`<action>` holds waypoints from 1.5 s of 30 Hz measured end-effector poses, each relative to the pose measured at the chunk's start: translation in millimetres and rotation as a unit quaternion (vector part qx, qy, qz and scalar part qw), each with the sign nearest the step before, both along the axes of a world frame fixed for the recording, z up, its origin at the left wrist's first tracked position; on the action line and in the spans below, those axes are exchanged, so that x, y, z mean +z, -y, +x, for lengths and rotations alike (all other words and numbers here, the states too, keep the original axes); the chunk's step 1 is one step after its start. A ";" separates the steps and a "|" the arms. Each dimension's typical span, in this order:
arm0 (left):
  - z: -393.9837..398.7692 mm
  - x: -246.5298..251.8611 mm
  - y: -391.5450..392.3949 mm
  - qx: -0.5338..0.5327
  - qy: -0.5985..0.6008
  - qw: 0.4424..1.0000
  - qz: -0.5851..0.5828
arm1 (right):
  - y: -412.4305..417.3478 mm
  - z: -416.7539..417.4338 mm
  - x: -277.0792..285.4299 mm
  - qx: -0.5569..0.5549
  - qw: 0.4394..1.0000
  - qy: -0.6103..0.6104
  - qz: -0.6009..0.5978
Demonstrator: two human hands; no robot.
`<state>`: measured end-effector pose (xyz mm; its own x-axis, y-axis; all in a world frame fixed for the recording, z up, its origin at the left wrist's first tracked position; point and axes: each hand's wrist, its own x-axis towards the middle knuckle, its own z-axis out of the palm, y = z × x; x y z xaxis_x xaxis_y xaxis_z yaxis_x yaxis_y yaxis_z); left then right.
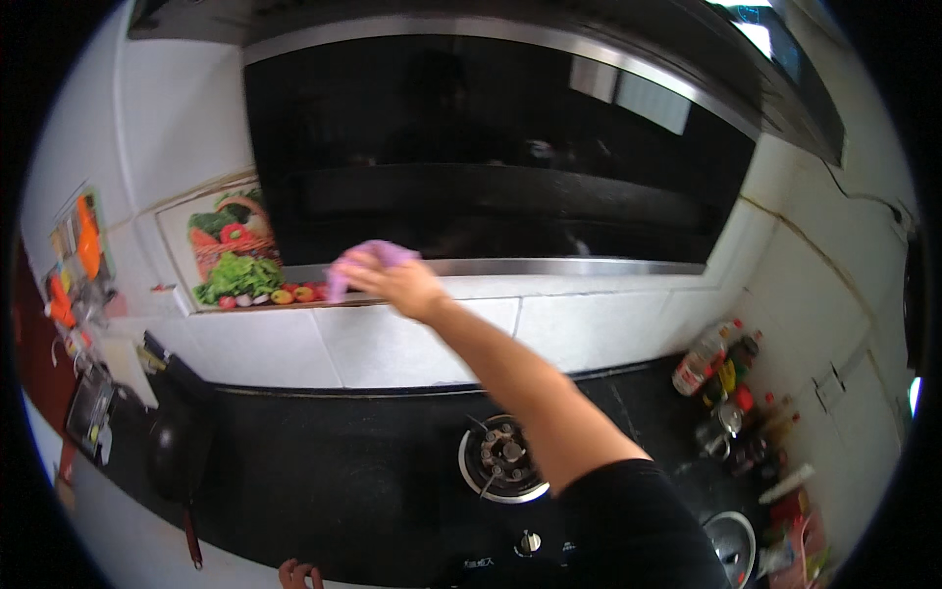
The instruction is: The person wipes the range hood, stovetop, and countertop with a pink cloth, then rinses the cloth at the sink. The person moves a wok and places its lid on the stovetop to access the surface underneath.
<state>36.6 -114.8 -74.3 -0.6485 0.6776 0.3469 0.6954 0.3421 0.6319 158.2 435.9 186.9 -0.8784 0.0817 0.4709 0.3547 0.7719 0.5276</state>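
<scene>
My right hand [397,283] is pressing a pink-purple cloth [379,252] against the wall, near the lower left corner of the black range hood panel [471,154]. Just left of the cloth is a tile picture of vegetables [243,258], its lower right part covered by the hand and cloth. That arm reaches up across the black counter [331,456] and hides part of a gas burner [504,453]. At the bottom edge, only the curled fingers of my left hand [299,573] show, by the counter's front edge; the rest is cut off.
A dark wok [173,453] stands on the left, its handle [193,537] past the counter edge. Behind it are a cutting board [126,368] and hanging utensils [87,235]. Bottles [699,364] and jars line the right wall, near a metal bowl [732,548]. A burner knob [528,543] sits in front.
</scene>
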 end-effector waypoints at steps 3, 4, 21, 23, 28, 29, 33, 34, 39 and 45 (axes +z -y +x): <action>-20.6 5.1 15.9 -0.017 -0.093 0.995 -0.019 | 0.1 -56.9 4.0 0.113 0.991 -0.069 0.003; -30.4 2.2 23.4 -0.019 -0.089 0.995 -0.036 | 0.8 -71.5 1.7 0.086 0.990 -0.075 0.087; 20.9 61.3 -56.8 -0.063 -0.139 0.988 0.031 | 82.2 210.2 175.1 0.177 0.957 -0.173 0.151; 33.5 72.4 -79.4 -0.073 -0.126 0.988 0.049 | 103.3 259.1 209.7 0.179 0.923 -0.258 0.222; 79.9 89.6 -129.4 -0.110 -0.096 0.988 0.058 | 124.5 357.2 297.4 0.179 0.793 -0.474 0.339; 83.8 92.9 -131.1 -0.115 -0.098 0.987 0.059 | 116.9 372.6 310.4 0.178 0.767 -0.513 0.342; 95.7 98.8 -140.0 -0.125 -0.079 0.987 0.064 | 91.1 425.8 344.2 -0.117 0.753 -0.568 0.313; 92.3 94.7 -136.0 -0.115 -0.087 0.987 0.064 | 87.1 424.1 342.8 -0.109 0.751 -0.567 0.321; 71.5 80.8 -106.2 -0.066 -0.065 0.995 0.031 | 105.8 318.8 340.4 -0.129 0.773 -0.551 0.286; 45.3 75.3 -83.0 -0.068 -0.060 0.995 0.037 | 176.2 130.3 340.7 0.001 0.850 -0.455 0.264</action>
<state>81.9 -31.8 1.0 -0.5041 0.7258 0.4681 0.8039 0.1963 0.5614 288.4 259.8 527.6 -0.1299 -0.3525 0.9268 0.8010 0.5136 0.3076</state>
